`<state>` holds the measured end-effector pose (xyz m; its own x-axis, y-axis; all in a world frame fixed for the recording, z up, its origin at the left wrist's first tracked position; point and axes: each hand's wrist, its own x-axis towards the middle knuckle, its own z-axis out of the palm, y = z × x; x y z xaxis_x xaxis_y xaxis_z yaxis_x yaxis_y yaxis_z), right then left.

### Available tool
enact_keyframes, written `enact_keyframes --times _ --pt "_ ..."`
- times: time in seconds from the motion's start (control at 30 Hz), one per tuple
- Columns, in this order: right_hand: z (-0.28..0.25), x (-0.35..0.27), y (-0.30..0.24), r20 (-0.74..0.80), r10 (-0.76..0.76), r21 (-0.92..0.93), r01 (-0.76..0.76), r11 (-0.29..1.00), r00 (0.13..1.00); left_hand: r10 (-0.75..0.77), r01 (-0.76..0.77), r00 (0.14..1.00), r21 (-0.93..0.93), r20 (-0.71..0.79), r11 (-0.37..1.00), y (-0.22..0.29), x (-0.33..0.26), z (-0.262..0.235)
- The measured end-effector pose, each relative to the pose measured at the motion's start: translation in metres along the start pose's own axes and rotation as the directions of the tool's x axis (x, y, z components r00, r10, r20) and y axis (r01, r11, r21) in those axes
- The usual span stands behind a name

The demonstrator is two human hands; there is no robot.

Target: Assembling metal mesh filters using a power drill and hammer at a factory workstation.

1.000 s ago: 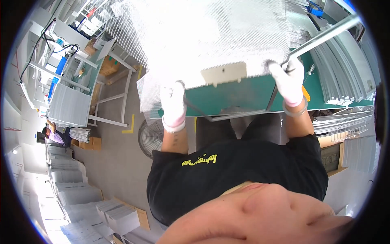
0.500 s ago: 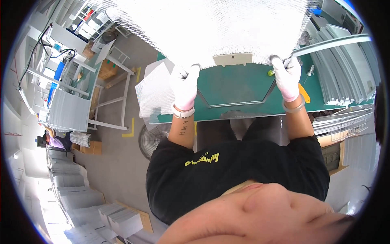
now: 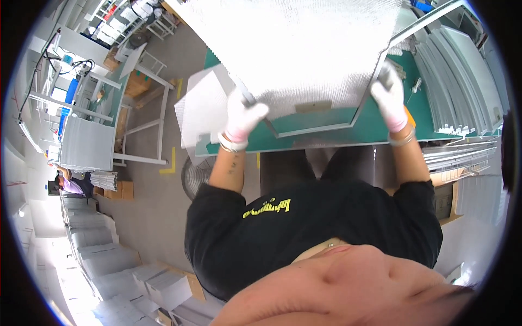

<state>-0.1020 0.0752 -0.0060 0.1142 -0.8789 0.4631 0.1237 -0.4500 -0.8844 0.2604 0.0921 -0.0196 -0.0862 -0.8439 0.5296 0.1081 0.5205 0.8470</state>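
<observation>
In white gloves, both of my hands hold a grey metal frame [image 3: 314,131] above the green worktable [image 3: 239,142]. My left hand [image 3: 243,115] is closed round the frame's left side, thumb pointing inward. On the right side, my right hand [image 3: 389,96] is closed round the frame bar, its fingertips partly hidden. A bright silvery mesh sheet [image 3: 304,49] spans the frame and runs out of view at the top. Near the mesh's lower edge shows a small beige rectangular piece [image 3: 314,106]; whether it is attached I cannot tell.
Stacked grey panels [image 3: 454,81] stand at the table's right, near an orange-handled tool [image 3: 410,117] and a small white-handled tool [image 3: 416,85]. White sheets [image 3: 204,103] overhang the left edge. A floor fan [image 3: 197,178] stands below. Another person [image 3: 76,185] is far left.
Both hands have shifted from the mesh's near corners to the frame's sides. The frame, which lay on the table, is now raised and tilted with the mesh.
</observation>
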Motion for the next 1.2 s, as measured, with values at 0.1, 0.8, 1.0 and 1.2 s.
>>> enact_keyframes --times 0.1,0.8,1.0,1.2 --pt "0.015 0.018 -0.024 -0.136 -0.068 -0.111 0.053 0.992 0.988 0.030 -0.015 0.984 0.083 -0.178 0.996 0.037 0.019 0.026" --pt "0.014 0.008 -0.045 -0.103 -0.138 -0.205 0.115 0.972 0.985 0.225 -0.192 0.973 0.352 -0.053 0.916 0.002 -0.048 -0.008" --pt "0.007 -0.032 -0.066 0.169 -0.331 0.041 0.329 0.943 0.928 0.285 -0.271 0.950 -0.121 0.129 0.955 0.038 -0.054 0.031" --pt "0.032 -0.040 -0.086 0.487 -0.667 0.354 0.571 0.741 0.564 -0.216 -0.092 0.546 0.315 0.809 0.945 -0.002 -0.048 0.019"
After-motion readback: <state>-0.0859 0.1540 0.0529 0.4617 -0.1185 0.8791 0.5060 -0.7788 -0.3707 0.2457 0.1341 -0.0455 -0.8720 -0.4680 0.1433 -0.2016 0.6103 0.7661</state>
